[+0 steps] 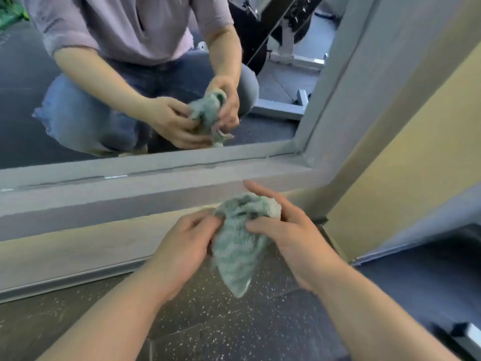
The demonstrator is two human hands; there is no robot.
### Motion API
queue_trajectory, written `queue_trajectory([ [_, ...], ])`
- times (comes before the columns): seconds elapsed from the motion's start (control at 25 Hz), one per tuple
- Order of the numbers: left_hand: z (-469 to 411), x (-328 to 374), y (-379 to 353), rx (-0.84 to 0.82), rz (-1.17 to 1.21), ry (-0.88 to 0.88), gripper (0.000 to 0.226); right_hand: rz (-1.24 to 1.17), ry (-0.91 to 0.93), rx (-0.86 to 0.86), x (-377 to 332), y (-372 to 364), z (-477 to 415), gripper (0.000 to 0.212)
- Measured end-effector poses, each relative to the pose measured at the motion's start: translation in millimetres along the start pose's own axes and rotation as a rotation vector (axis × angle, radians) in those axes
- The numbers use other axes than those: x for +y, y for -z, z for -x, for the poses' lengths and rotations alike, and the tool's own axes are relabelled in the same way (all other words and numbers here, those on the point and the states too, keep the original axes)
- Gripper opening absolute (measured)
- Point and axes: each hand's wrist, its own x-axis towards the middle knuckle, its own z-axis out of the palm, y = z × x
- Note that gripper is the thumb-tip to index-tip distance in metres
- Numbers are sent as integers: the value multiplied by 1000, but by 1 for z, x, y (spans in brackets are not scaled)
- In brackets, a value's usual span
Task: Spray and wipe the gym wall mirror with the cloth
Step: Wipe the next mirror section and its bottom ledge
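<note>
Head view looks down from a crouch at the lower right corner of the wall mirror (23, 121); both hands work a cloth (238, 246) held in the air just in front of the mirror frame (156, 194) and above the floor (221, 324). The left grip (182, 246) has its fingers curled and pinches the cloth's left edge; the right grip (294, 243) pinches the other side between the thumb and the fingers behind, with the forefinger stretched straight toward the frame. The cloth touches neither glass nor frame; it is bunched at the top and tapers to a loose point below.

The step in hand looks like readying the cloth, gathering it into a pad, rather than wiping; no spray bottle is in view (so whether the glass is already wet I cannot tell). The next move probably calls for a firm, flat wad in one hand; then a reach forward to press it on the glass low by the corner and stroke along the frame's inner edge.

The cloth is pale green, looped and fluffy like terry, soft and limp; the frame is matt grey, flat-faced, mitred at the corner; the floor is dark rubber flecked with white; the wall (416, 131) beside it is smooth pale yellow.
</note>
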Motion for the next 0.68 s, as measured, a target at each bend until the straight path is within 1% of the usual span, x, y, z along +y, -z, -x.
queue_trajectory([
  [0.04,-1,-2,-4,-2,-43,-2,35,69,-10,-43,2,9,1,44],
  [0.12,-1,-3,-3,-21,-44,-30,31,173,-67,-54,0,15,-2,31],
  [0.16,-1,-3,-7,-36,-33,-49,29,235,-102,-53,1,19,-1,24],
  [0.24,-3,-11,-9,5,57,-14,26,437,-177,-138,5,23,0,19],
  [0.28,-5,-14,-7,53,144,65,26,491,-210,-165,6,25,-1,17],
  [0.32,-9,-18,-2,81,241,192,31,494,-218,-157,6,27,-3,14],
  [0.36,-13,-24,2,64,346,350,41,446,-208,-114,8,29,-7,13],
  [0.4,-15,-31,5,-8,411,497,56,354,-194,-64,9,30,-9,15],
  [0.44,-15,-41,5,-106,438,600,71,248,-194,-25,10,30,-11,19],
  [0.48,-15,-50,4,-207,440,653,82,177,-197,1,11,30,-12,21],
  [0.52,-14,-56,-1,-278,447,651,87,187,-204,20,11,31,-12,22],
  [0.56,-12,-60,-4,-304,486,617,87,236,-226,43,16,31,-12,23],
  [0.6,-13,-60,-6,-319,538,552,85,298,-264,85,20,33,-13,24],
  [0.68,-15,-57,-10,-312,598,367,86,352,-392,199,28,34,-14,32],
])
